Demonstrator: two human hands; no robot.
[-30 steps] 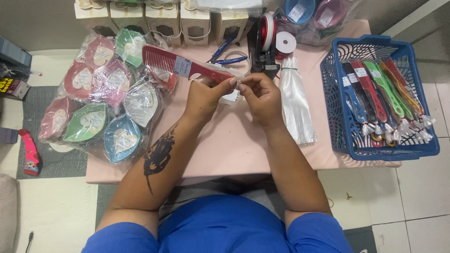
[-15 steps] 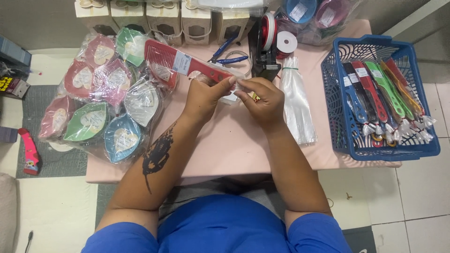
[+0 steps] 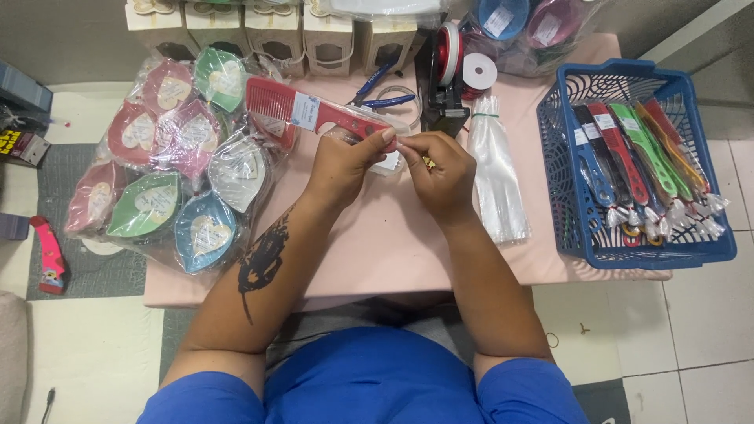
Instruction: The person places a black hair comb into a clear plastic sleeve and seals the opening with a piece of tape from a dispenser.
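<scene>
A red comb [image 3: 310, 115] in a clear plastic sleeve lies slanted over the pink table [image 3: 393, 243], teeth end to the upper left. My left hand [image 3: 343, 163] grips its handle end. My right hand [image 3: 440, 171] meets the left at that end, fingers pinched on the sleeve's open mouth. A stack of empty clear sleeves [image 3: 495, 173] lies just right of my right hand.
A blue basket [image 3: 585, 235] at the right holds several wrapped combs in red, blue and green. Bagged leaf-shaped dishes [image 3: 173, 177] pile up at the left. Behind my hands stand a tape dispenser [image 3: 444, 78], blue pliers [image 3: 381, 90], a white ribbon spool [image 3: 479, 71] and small boxes [image 3: 275, 27].
Both hands keep hold of the comb's handle end. The fingers have shifted slightly on the sleeve's end; the comb has barely moved.
</scene>
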